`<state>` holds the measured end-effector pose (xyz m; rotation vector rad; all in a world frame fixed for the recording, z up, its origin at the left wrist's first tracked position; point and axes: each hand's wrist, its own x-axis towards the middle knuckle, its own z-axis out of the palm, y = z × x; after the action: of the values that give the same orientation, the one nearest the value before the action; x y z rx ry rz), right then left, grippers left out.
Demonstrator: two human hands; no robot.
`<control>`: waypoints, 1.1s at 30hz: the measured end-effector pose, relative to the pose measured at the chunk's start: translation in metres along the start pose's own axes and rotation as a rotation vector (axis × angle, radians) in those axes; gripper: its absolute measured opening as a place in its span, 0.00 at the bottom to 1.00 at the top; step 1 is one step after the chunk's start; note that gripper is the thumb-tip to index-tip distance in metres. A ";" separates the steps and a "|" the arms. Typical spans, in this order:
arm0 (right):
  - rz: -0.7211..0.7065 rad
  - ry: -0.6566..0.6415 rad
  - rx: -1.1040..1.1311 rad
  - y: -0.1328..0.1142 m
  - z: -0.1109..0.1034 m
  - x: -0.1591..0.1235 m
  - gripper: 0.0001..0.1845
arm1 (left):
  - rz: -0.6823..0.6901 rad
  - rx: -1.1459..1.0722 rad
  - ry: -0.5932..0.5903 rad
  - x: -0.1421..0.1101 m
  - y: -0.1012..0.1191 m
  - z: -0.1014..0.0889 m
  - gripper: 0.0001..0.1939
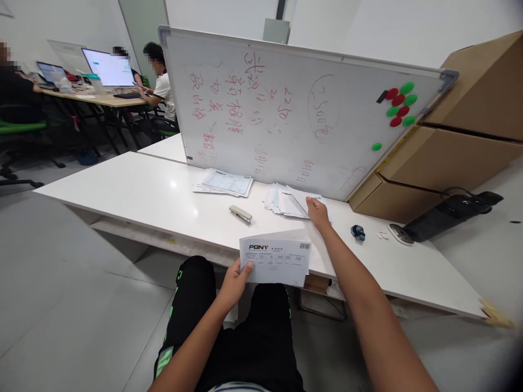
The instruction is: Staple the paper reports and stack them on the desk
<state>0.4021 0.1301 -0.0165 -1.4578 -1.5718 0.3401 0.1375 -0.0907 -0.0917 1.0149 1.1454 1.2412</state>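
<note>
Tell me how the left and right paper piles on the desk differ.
No hand touches the left pile, while the right hand is at the right pile. The left pile looks neater; the right pile's sheets spread more loosely. Both lie before the whiteboard, with PONY printed on top.

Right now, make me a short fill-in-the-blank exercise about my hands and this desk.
The left hand holds papers headed, in bold, ____.
The stapler lies on a desk coloured ____.
Writing on the whiteboard is ____ in colour.
The right hand is at the paper stack lying to the ____ of the other stack.
Missing words: PONY; white; red; right.
</note>
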 end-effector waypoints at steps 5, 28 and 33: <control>-0.006 0.732 0.130 -0.017 -0.049 -0.015 0.29 | 0.042 -0.099 0.103 0.000 -0.005 -0.017 0.24; 0.383 0.622 0.456 -0.027 -0.014 -0.249 0.19 | -0.254 -0.354 -0.034 -0.016 -0.001 -0.002 0.27; 0.555 0.540 0.716 -0.045 -0.005 -0.246 0.19 | -0.315 -0.334 -0.006 -0.011 -0.007 0.002 0.24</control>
<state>0.3422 -0.1025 -0.0879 -1.2290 -0.5022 0.6800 0.1406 -0.1019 -0.0977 0.5636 1.0059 1.1255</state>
